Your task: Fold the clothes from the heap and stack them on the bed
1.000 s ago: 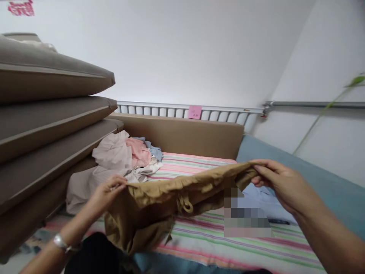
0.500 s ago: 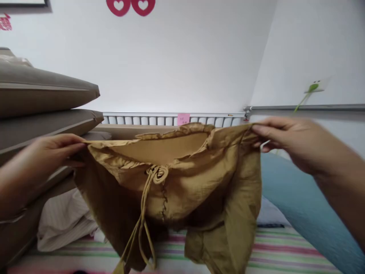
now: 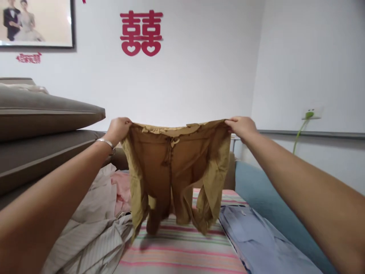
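Observation:
A pair of mustard-brown drawstring shorts hangs in front of me at arm's length, stretched wide by the waistband. My left hand pinches one end of the waistband, and a silver bangle circles that wrist. At the opposite end, my right hand grips the waistband between thumb and fingers. The drawstring dangles at the middle of the waist. Creased and slightly blurred, the legs hang over a striped sheet.
Rumpled striped clothes and a pink garment lie at the left, beside stacked grey cushions. Folded light-blue clothing rests at the right along a blue backrest. A green plug sits in the wall socket.
The shorts have moved farther away from me, and both arms are now extended. The view has tilted up, showing more wall. Both hands keep hold of the waistband.

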The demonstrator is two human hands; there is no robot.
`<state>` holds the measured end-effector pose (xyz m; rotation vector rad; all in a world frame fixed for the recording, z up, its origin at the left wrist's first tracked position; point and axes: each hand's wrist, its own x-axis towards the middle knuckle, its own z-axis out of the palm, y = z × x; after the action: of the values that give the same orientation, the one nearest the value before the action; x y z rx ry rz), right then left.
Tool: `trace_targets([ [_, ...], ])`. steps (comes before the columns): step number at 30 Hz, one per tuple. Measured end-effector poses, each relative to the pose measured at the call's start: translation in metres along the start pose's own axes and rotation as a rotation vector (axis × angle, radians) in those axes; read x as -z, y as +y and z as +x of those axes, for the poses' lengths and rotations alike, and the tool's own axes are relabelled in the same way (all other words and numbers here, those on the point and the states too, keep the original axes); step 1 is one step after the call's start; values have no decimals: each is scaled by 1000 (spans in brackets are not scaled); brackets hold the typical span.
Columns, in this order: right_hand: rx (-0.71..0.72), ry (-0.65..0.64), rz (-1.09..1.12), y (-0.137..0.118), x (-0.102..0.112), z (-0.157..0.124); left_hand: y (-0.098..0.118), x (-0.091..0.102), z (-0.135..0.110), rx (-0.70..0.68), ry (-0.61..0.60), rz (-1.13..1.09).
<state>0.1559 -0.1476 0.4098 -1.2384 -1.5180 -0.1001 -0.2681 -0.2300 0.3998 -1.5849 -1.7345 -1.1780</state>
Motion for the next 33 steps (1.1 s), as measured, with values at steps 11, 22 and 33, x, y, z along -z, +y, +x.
trace_targets([
  [11,108,-292,-1,87,5,-190,-67,-17,-188,-190,-183,-118],
  [22,-99,-414,39,229,-74,-430,-144,-123,-476,-90,-406,-240],
  [33,-220,-353,112,237,-27,-483,-143,-99,-538,-105,-317,-315],
])
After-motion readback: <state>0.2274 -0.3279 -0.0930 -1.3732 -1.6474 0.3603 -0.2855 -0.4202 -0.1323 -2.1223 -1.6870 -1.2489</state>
